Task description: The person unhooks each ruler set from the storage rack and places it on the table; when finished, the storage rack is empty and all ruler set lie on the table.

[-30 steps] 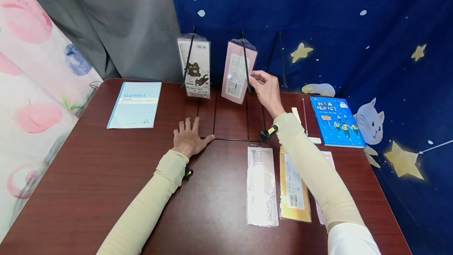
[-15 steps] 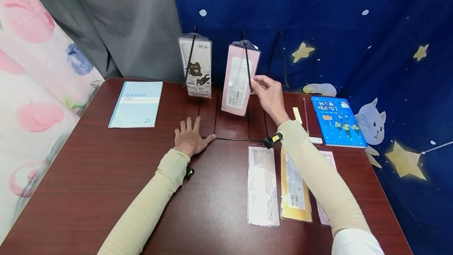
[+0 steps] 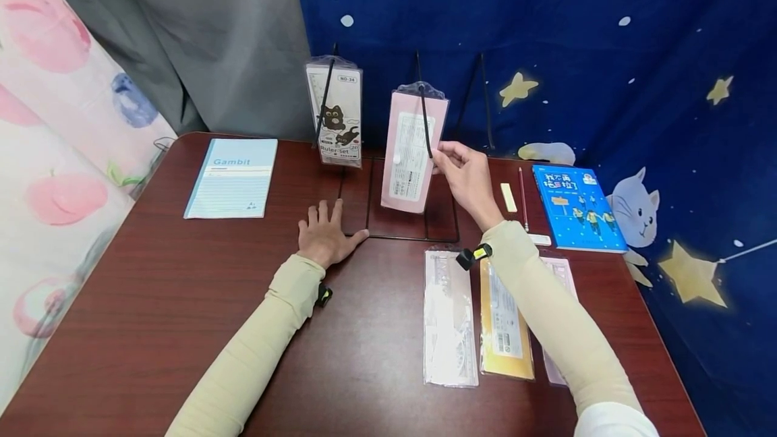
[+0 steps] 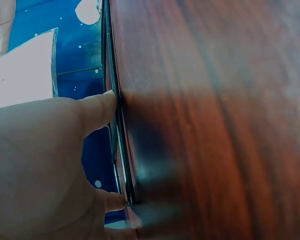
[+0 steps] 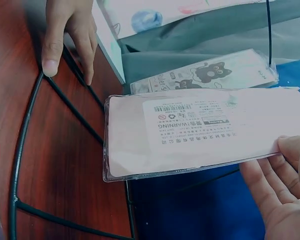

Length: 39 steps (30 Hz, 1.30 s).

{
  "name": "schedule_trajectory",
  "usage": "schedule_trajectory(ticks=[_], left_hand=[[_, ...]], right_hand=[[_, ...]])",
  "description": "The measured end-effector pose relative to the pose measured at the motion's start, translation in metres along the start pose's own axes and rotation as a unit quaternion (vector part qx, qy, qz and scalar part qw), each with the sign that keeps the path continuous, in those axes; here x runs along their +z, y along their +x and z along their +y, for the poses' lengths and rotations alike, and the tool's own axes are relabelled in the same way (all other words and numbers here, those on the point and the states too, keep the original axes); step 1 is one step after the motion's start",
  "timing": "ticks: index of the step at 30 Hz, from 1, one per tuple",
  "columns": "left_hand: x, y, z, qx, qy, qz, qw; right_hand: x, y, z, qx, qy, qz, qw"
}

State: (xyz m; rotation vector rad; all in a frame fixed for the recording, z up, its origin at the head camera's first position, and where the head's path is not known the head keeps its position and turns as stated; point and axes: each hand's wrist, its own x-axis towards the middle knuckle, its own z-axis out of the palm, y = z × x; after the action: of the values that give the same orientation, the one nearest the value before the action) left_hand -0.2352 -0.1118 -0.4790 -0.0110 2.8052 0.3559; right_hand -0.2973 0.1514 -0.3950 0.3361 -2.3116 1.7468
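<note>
A pink packaged ruler set (image 3: 413,154), its labelled back facing me, hangs tilted from the middle prong of a black wire rack (image 3: 400,239). My right hand (image 3: 466,177) pinches its right edge between thumb and fingers; the right wrist view shows the thumb on the label side and fingers behind the pink pack (image 5: 130,135). With fingers spread, my left hand (image 3: 324,238) rests on the table at the rack's front left corner; its thumb touches the wire (image 4: 121,130). Another ruler set (image 3: 334,113), white with dark cats, hangs on the left prong.
Three more packs lie in front: a pale one (image 3: 449,319), a yellow one (image 3: 506,322) and a pink one (image 3: 561,275), partly under my right sleeve. A Gambit notebook (image 3: 233,177) lies left; a blue book (image 3: 579,208), pencil (image 3: 523,201) and yellowish eraser-like block (image 3: 508,197) lie right.
My right hand has drawn the pink ruler set down and toward me along the middle prong. My left hand has stayed in place.
</note>
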Motion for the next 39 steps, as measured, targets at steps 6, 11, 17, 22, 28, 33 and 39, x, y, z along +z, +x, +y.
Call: schedule_trajectory(ticks=[6,11,17,22,28,33,39], left_hand=[[-0.002,-0.001,0.001,0.000,-0.008,0.002,1.0000],[-0.002,-0.002,0.000,-0.002,-0.006,0.000,1.0000],[-0.002,-0.002,0.001,-0.002,-0.009,0.002,1.0000],[-0.001,-0.002,0.001,-0.003,-0.011,0.003,0.9999],[0.000,-0.001,0.001,-0.003,-0.008,0.002,1.0000],[0.000,-0.001,0.001,-0.002,-0.006,0.001,1.0000],[0.000,0.000,0.001,-0.002,-0.006,0.001,1.0000]], right_hand=[[-0.002,-0.011,-0.003,-0.008,-0.013,-0.008,1.000],[-0.002,-0.020,-0.005,-0.001,-0.015,-0.010,1.000],[-0.003,-0.029,-0.006,0.007,-0.026,-0.011,1.000],[-0.004,-0.037,-0.007,0.006,-0.022,-0.014,1.000],[-0.008,-0.049,-0.010,0.009,-0.014,-0.021,1.000],[-0.010,-0.058,-0.012,0.005,-0.025,-0.027,0.999],[-0.013,-0.067,-0.015,0.006,-0.041,-0.033,0.999]])
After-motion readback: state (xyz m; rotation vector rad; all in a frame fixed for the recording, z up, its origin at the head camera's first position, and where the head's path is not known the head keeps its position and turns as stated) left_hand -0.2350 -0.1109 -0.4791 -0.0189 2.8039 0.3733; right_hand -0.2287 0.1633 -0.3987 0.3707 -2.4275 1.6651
